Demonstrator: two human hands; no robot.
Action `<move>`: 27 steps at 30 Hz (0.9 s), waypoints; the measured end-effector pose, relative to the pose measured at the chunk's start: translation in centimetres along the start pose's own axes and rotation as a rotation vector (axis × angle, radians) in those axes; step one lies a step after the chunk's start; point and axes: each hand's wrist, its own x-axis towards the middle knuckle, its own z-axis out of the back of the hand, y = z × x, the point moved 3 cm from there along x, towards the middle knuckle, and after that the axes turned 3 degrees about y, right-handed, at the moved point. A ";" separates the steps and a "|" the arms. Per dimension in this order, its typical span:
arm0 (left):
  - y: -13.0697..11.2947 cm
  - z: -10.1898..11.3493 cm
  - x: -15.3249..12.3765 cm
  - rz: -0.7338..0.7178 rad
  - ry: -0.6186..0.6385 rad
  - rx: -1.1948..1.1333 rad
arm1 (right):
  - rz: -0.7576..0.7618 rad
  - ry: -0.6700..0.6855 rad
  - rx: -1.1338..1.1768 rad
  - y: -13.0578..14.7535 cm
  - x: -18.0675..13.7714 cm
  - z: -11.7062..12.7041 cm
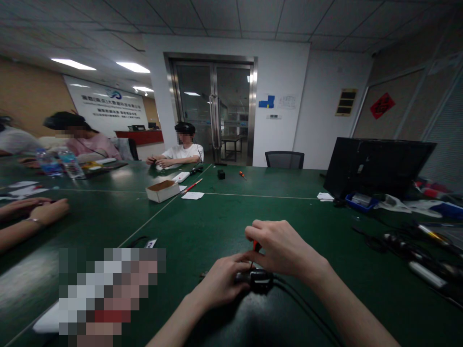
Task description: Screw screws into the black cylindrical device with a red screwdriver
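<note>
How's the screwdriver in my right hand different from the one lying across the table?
The held screwdriver stands roughly upright; the far screwdriver lies on the green table. Your right hand partly hides the held screwdriver; the far screwdriver is uncovered. Both show orange-red handles.

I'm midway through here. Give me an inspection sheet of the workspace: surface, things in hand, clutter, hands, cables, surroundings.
Surface: green table, with pale seams running across it.
Things in hand: screwdriver, its shaft pointing down at the black device; tip contact too small to tell.
Clutter: open box and paper ahead; monitor and blue tray to the right.
Hands: left hand steadies the device; right hand grips the screwdriver from above.
Cables: black cable runs from the device toward the lower right.
Surroundings: co-worker seated across the table; glass doors behind.
</note>
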 end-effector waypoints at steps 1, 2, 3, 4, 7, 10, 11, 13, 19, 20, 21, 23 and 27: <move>-0.1 0.0 0.0 0.001 -0.002 -0.005 | 0.036 -0.002 0.051 0.1 -0.1 0.0; -0.1 0.1 0.0 0.005 -0.003 -0.007 | 0.058 0.001 0.095 0.1 -0.2 0.1; -0.2 0.1 0.0 0.014 -0.002 -0.005 | 0.062 0.010 0.126 0.0 -0.3 0.0; -0.2 0.1 0.0 0.022 0.000 0.000 | 0.051 0.018 0.137 -0.1 -0.3 0.0; -0.2 0.1 0.0 0.029 0.005 0.013 | -0.008 0.008 0.073 -0.4 -0.1 -0.2; -0.1 0.1 0.1 0.027 0.004 0.015 | -0.044 -0.001 -0.027 -0.5 0.2 -0.3; 0.0 0.0 0.1 0.026 0.007 0.014 | -0.061 0.007 -0.058 -0.4 0.3 -0.3; 0.0 0.0 0.1 0.022 0.010 0.010 | -0.099 0.029 -0.106 -0.3 0.3 -0.3; -0.3 0.3 0.0 0.038 0.021 -0.002 | 0.019 0.013 0.010 0.3 -0.3 0.2; -0.3 0.3 0.0 0.046 0.024 -0.001 | 0.038 0.031 0.057 0.2 -0.4 0.2; -0.4 0.4 0.0 0.053 0.025 0.002 | 0.042 0.052 0.091 0.2 -0.4 0.2; -0.4 0.4 0.0 0.057 0.026 0.010 | 0.017 0.072 0.104 0.1 -0.4 0.2; -0.2 0.2 0.0 0.039 0.014 0.018 | -0.043 0.036 0.014 0.0 -0.1 0.1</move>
